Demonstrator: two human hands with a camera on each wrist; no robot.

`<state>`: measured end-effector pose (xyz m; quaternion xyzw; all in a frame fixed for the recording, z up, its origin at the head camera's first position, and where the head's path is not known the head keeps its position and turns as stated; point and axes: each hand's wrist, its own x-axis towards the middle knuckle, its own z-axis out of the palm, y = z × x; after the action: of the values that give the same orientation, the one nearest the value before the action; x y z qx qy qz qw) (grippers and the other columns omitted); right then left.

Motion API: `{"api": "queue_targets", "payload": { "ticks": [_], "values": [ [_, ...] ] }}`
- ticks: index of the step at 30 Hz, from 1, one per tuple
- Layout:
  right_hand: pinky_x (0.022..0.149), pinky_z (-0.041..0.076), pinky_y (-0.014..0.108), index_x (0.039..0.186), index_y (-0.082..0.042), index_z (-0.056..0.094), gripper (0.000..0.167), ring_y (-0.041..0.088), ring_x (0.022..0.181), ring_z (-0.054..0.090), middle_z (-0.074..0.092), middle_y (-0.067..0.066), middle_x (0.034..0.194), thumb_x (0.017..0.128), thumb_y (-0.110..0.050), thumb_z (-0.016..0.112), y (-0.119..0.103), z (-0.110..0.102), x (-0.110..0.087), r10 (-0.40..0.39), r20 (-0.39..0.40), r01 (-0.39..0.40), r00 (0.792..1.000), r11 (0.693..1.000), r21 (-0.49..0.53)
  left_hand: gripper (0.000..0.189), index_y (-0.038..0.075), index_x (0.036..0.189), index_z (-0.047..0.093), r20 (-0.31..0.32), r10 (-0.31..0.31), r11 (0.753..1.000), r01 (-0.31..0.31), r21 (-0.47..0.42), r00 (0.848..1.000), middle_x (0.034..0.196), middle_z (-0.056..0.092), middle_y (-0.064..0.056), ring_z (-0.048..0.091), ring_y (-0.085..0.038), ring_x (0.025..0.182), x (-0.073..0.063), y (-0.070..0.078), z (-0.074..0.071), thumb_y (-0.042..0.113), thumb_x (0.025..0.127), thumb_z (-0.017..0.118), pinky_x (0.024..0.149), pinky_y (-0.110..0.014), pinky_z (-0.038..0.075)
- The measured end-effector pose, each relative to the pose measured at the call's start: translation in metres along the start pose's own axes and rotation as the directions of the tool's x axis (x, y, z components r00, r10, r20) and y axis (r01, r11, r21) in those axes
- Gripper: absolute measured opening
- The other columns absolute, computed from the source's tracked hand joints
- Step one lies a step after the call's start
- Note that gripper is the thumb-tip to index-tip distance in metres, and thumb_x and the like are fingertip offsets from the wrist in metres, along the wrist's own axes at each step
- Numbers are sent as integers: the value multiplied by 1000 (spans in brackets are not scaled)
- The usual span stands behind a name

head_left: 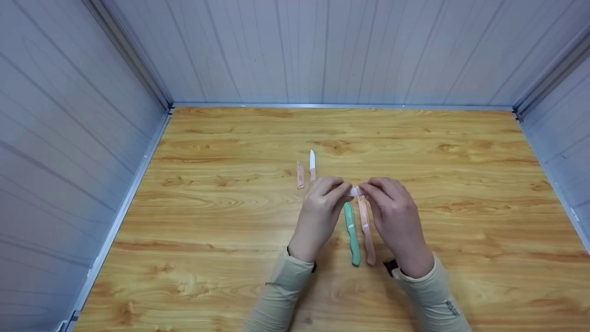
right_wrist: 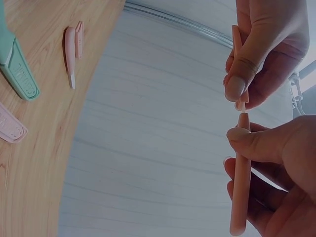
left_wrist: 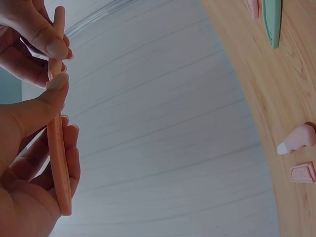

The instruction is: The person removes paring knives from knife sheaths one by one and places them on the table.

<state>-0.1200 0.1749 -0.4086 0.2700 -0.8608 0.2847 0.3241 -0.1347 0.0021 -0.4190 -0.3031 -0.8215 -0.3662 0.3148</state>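
Both hands are raised close together over the table. My left hand (head_left: 321, 210) pinches a pink blade sheath (left_wrist: 59, 168) between thumb and fingers. Opposite it, my right hand (head_left: 397, 214) grips the pink handle of a knife (right_wrist: 239, 197), its thumb along the side. A short stretch of white blade (head_left: 353, 191) shows between the two hands; the rest of it is hidden by the sheath and the left fingers. Below the hands lie a green sheathed knife (head_left: 351, 235) and a pink sheathed knife (head_left: 367, 233), side by side.
Beyond the left hand lies a bare knife (head_left: 312, 161) with a white blade and pink handle. A loose pink sheath (head_left: 300, 175) is beside it. Pale panels (head_left: 304, 50) wall the wooden table (head_left: 207, 230) at the back and both sides.
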Motion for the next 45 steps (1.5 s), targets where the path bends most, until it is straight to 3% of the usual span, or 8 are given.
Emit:
{"api": "queue_targets", "payload": {
  "ticks": [45],
  "values": [
    [81,47,37,101,2,72,18,25,90,59,63,10,99,84,6,68,4,-5,-1,16,33,-17,999,1000,9,15,4,98,72,22,-26,1000,26,-7,999,97,61,-3,56,-17,92,-2,0,2,12,86,70,81,-24,45]
  ]
}}
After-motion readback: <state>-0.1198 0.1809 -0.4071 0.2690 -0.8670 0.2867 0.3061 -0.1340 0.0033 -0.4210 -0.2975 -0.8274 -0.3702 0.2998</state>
